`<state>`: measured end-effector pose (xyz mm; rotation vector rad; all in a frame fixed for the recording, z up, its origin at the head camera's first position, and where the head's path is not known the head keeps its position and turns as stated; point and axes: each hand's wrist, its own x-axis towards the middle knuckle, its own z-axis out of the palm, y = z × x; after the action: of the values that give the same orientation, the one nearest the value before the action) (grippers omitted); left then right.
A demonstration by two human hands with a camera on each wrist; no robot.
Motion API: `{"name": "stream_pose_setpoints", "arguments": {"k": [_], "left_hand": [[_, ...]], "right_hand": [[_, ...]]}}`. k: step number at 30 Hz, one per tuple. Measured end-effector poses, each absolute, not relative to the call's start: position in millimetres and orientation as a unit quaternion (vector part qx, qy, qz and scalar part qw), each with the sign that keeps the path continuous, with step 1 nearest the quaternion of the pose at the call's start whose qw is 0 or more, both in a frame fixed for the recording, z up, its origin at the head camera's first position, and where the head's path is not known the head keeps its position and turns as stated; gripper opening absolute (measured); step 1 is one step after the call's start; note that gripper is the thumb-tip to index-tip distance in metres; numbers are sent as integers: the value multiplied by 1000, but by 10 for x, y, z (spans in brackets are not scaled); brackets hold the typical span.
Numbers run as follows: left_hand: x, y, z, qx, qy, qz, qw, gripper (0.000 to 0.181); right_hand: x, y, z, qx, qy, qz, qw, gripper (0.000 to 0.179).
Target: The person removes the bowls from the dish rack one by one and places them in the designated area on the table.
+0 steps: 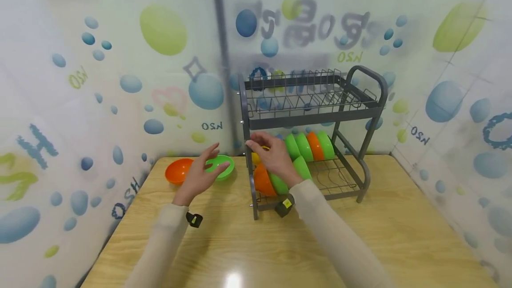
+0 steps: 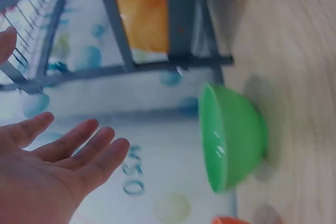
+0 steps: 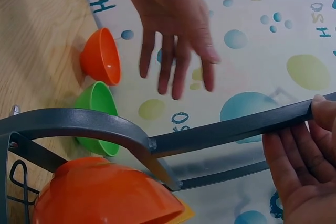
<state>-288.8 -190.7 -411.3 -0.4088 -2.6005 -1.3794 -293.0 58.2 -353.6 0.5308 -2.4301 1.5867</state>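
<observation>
My right hand (image 1: 276, 157) pinches the front left post of a dark grey two-tier dish rack (image 1: 312, 120). The right wrist view shows the thumb on one side of that post (image 3: 236, 124) and the fingers on the other. My left hand (image 1: 198, 177) is spread in the air left of the rack, holding nothing. Behind it on the table are a green bowl (image 2: 236, 137) and an orange bowl (image 1: 175, 171). On the lower tier, green bowls (image 1: 304, 146) and orange bowls (image 1: 263, 181) stand on their sides. A yellow bowl (image 1: 255, 158) is partly hidden by the post.
The rack's upper tier (image 1: 296, 101) has wire dividers and a curved handle on the right. Everything stands on a light wooden table (image 1: 256, 252). A patterned curtain (image 1: 164, 74) closes off the back and both sides.
</observation>
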Motion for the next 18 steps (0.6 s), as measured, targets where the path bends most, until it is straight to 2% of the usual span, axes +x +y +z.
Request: {"name": "stream_pose_setpoints", "arguments": {"k": [12,18], "left_hand": [[-2809,-1426,-3769,-202,-823,-524,87,72],[-2809,-1309,-3636,-211,-811,-536,101,66]], "right_hand": [[-2903,716,-3528,231,-816,522,92,35],[-2830,952,-3498,258,-827,491,91,44]]}}
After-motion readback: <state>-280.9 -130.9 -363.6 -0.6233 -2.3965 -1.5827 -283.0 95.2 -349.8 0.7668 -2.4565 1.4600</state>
